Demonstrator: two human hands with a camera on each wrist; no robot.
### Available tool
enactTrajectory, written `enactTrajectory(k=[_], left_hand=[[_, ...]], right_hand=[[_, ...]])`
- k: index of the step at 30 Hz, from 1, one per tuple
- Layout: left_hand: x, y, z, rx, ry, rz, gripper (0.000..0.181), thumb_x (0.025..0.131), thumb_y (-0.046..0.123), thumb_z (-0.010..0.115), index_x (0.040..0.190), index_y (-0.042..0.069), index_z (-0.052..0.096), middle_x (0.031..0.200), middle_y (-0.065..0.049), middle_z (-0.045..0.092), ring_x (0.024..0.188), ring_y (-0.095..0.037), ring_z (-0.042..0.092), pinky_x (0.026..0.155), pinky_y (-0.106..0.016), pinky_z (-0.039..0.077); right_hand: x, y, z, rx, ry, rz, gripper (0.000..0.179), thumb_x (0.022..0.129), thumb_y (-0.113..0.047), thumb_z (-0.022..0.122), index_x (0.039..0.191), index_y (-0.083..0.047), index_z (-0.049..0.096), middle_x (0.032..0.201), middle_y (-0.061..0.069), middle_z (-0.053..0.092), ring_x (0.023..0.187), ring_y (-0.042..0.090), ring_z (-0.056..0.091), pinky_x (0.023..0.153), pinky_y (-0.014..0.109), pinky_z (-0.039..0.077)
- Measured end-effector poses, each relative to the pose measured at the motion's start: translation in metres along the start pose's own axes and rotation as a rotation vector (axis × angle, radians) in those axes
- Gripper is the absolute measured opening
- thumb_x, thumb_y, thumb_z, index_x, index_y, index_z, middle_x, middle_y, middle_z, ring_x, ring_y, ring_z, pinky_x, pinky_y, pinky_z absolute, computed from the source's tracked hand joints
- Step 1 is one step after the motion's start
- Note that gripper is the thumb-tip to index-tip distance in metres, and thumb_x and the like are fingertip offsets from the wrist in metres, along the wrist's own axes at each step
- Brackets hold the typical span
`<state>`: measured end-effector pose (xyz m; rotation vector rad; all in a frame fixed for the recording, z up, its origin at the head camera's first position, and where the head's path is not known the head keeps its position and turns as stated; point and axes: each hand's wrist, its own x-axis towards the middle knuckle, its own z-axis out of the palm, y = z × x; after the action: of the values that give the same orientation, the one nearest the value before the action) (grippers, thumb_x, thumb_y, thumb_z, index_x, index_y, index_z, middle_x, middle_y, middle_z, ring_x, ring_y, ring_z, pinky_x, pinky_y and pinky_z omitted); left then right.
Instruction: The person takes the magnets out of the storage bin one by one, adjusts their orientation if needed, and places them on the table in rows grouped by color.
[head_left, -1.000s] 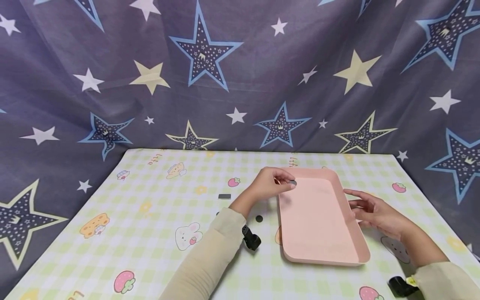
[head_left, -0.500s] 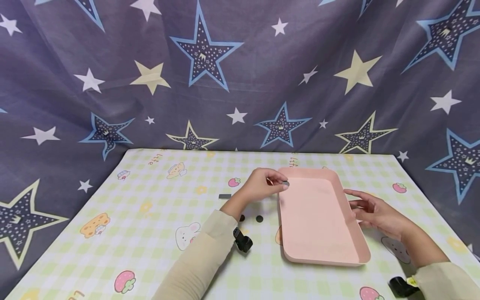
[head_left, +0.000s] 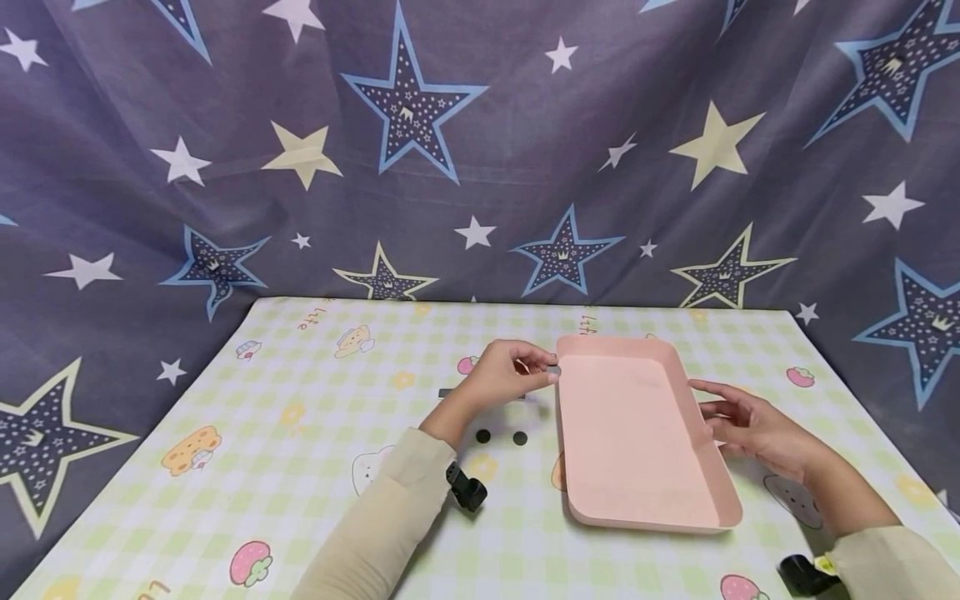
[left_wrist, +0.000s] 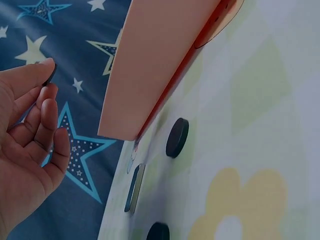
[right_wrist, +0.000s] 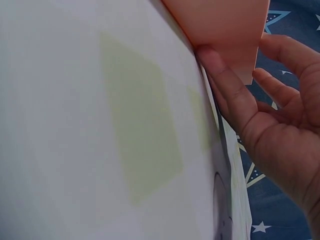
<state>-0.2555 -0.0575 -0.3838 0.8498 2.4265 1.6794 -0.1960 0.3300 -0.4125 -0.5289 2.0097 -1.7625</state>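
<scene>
My left hand (head_left: 504, 375) pinches a small dark round disc (head_left: 554, 370) between thumb and fingertips, just at the left rim of a shallow pink tray (head_left: 637, 433). In the left wrist view the disc (left_wrist: 51, 75) shows edge-on at the fingertips, above the table. My right hand (head_left: 757, 425) is at the tray's right side, with loosely extended fingers touching the outer wall. The right wrist view shows its thumb (right_wrist: 215, 60) against the pink wall (right_wrist: 230, 30). Inside the tray only its bare floor shows.
Two more dark discs, one (head_left: 483, 436) left of the other (head_left: 520, 438), lie on the checked tablecloth (head_left: 300, 500) left of the tray. A thin rectangular metallic piece (left_wrist: 134, 189) lies beyond them, partly hidden by the left hand in the head view. A star-patterned curtain (head_left: 480, 150) hangs behind.
My left hand has drawn leftward with the disc, from over the tray's far left corner to its left rim, uncovering another disc on the table. My right hand and the tray stay put.
</scene>
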Motion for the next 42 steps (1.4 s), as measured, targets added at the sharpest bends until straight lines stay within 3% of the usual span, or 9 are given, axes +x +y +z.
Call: enactTrajectory(k=[11,20,34,42], left_hand=[[-0.016,-0.004,-0.015,0.015,0.02,-0.033,0.017,0.086,0.013,0.076,0.102,0.006,0.075,0.083,-0.001,0.067,0.073,-0.016,0.06,0.067,-0.027,0.052],[-0.027,-0.004,-0.026,0.043,0.024,-0.005,0.019,0.085,0.015,0.076,0.101,0.005,0.075,0.083,0.0,0.068,0.076,-0.015,0.061,0.071,-0.03,0.053],[-0.051,-0.002,-0.044,0.079,0.075,-0.005,0.016,0.085,0.012,0.077,0.1,0.006,0.075,0.082,0.0,0.068,0.077,-0.017,0.061,0.073,-0.032,0.052],[-0.066,-0.001,-0.056,0.088,0.102,-0.05,0.014,0.086,0.012,0.076,0.099,0.008,0.075,0.081,0.0,0.067,0.077,-0.019,0.061,0.076,-0.036,0.052]], right_hand=[[-0.001,0.0,0.001,0.002,-0.008,-0.006,0.06,0.101,0.001,0.048,0.155,-0.019,0.028,0.13,0.0,0.056,0.111,0.015,0.061,0.083,0.039,0.056],[-0.002,0.002,-0.001,0.026,-0.018,-0.011,0.061,0.101,0.002,0.046,0.155,-0.015,0.025,0.13,0.0,0.057,0.112,0.016,0.061,0.084,0.04,0.056],[0.001,0.002,-0.002,0.044,-0.032,-0.025,0.059,0.101,0.004,0.045,0.153,-0.022,0.033,0.129,0.002,0.058,0.11,0.017,0.062,0.083,0.041,0.056],[0.0,0.002,-0.002,0.051,-0.04,-0.034,0.059,0.101,0.004,0.045,0.152,-0.023,0.034,0.129,0.003,0.057,0.11,0.018,0.062,0.083,0.04,0.056]])
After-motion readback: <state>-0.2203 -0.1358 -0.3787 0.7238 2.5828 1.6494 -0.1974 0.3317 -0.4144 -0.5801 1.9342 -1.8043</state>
